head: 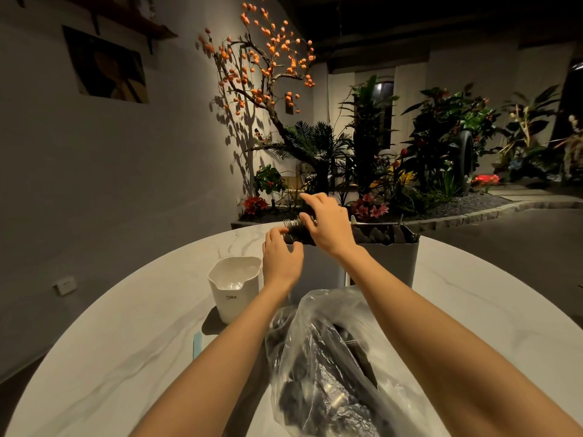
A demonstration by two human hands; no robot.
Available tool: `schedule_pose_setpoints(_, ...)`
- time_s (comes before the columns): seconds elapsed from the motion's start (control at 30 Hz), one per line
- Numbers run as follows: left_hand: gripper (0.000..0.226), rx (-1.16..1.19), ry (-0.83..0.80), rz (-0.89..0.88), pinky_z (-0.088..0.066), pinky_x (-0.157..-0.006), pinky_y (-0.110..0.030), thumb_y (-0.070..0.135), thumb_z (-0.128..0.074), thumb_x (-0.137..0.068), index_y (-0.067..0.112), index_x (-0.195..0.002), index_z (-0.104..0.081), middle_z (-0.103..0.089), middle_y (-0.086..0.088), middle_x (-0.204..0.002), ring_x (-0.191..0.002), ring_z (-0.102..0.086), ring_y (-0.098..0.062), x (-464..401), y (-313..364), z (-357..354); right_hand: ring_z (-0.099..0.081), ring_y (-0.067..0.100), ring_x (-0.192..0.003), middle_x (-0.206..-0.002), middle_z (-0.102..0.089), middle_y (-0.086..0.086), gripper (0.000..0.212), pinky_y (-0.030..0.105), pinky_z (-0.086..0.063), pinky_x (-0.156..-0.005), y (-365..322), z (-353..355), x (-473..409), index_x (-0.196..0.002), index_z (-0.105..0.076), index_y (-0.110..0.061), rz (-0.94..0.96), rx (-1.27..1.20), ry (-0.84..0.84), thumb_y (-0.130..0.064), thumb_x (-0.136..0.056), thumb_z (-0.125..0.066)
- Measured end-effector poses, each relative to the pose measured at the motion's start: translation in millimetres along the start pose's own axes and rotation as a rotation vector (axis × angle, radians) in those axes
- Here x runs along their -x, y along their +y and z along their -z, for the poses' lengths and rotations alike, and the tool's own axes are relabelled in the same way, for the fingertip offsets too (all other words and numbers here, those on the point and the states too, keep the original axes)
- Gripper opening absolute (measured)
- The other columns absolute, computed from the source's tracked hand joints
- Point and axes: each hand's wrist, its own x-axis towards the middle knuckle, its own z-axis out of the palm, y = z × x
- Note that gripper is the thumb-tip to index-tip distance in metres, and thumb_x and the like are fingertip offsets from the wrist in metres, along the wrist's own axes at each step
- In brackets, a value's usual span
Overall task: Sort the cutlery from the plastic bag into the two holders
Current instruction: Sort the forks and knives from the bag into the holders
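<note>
hands [281, 260] [328, 227] handle black forks [291, 230] over left holder [315, 266].

1. Two bare forearms come into view from the bottom edge; no sleeve covers either one up to that edge.
2. The left hand [281, 261] wears no glove, ring or bracelet that can be seen.
3. The right hand [328, 227] is likewise uncovered, its wrist without watch or band.
4. The fingernails are too small and blurred to describe.
</note>
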Motion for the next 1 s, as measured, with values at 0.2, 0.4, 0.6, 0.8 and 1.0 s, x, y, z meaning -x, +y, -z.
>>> schedule_pose_setpoints(0.2,0.026,0.026,-0.016,0.019,-0.043,-0.09,-0.036,0.012,-0.052,-0.091,0.01,-0.117,-0.053,-0.054,-0.006,-0.12,-0.107,-0.051,-0.024,-0.7,-5.7,1.0,-0.023,0.019,-0.144,-0.147,-0.042,-0.001,0.044,0.057,-0.002,-0.117,10.2,-3.4,6.5,-0.137,-0.045,-0.017,0.087,0.222,-0.444,-0.025,-0.105,-0.016)
schedule_pose_setpoints(0.4,0.041,-0.064,0.053,-0.078,-0.038,-0.1,-0.034,0.008,-0.054,-0.087,0.01,-0.128,-0.049,-0.05,-0.006,-0.131,-0.119,-0.045,-0.022,4.1,-8.8,6.6,-0.018,0.019,-0.147,-0.156,-0.03,-0.005,0.047,0.056,0.0,-0.116,6.9,-1.6,13.7,-0.146,-0.037,-0.027,0.014,0.172,-0.442,-0.037,-0.105,-0.015)
schedule_pose_setpoints(0.6,0.029,-0.105,0.192,-0.301,-0.039,-0.088,-0.031,0.017,-0.039,-0.089,0.009,-0.111,-0.057,-0.056,-0.005,-0.113,-0.104,-0.046,-0.019,14.0,9.1,12.2,-0.058,0.025,-0.11,-0.114,-0.067,0.01,0.034,0.037,-0.04,-0.097,1.0,8.9,25.1,-0.116,-0.065,-0.005,-0.065,-0.255,0.07,-0.02,-0.103,-0.037)
schedule_pose_setpoints(0.8,0.032,0.051,0.047,-0.352,-0.042,-0.063,-0.035,0.029,-0.029,-0.095,0.013,-0.087,-0.055,-0.057,0.003,-0.076,-0.072,-0.053,-0.019,32.5,29.9,15.9,-0.063,0.023,-0.086,-0.091,-0.069,0.006,0.029,0.042,-0.049,-0.074,-12.7,31.8,38.8,-0.111,-0.059,-0.01,-0.185,-0.407,0.186,-0.025,-0.103,-0.036)
schedule_pose_setpoints(1.0,0.035,0.102,-0.067,-0.307,-0.048,-0.064,-0.05,0.03,-0.029,-0.095,0.016,-0.077,-0.055,-0.058,0.0,-0.064,-0.063,-0.056,-0.025,53.8,44.3,20.5,-0.062,0.029,-0.073,-0.074,-0.063,0.006,0.03,0.048,-0.05,-0.071,-17.8,46.6,61.6,-0.086,-0.055,-0.011,-0.25,-0.437,0.131,-0.029,-0.101,-0.036)
